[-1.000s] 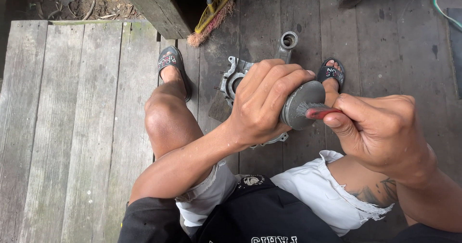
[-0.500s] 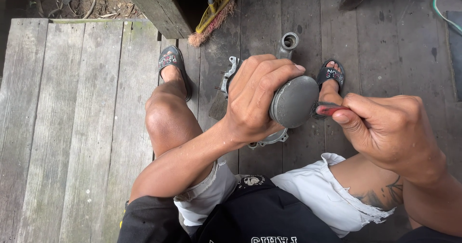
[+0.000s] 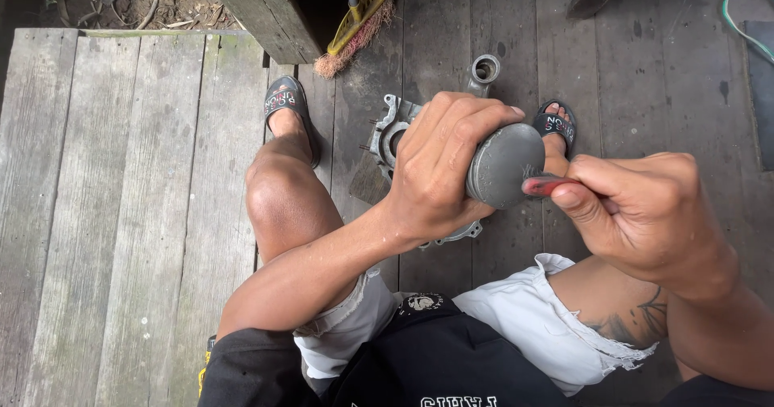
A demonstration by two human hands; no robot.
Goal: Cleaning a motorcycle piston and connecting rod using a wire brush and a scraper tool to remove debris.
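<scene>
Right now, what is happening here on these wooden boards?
A person sits on the wooden floor. The left hand grips a grey round metal part, flat face up. The right hand presses a red-tipped tool against its edge. A metal casing lies between the feet, a broom beyond.

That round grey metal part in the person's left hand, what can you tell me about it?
The grey metal part looks like a short cylinder with a flat, dull, grimy round end face turned up toward the camera. The left hand wraps its side, hiding the body. The right hand presses a small red-handled tool against the face's lower right edge. It is held in the air above an engine casing lying on the dark wooden floor.
</scene>
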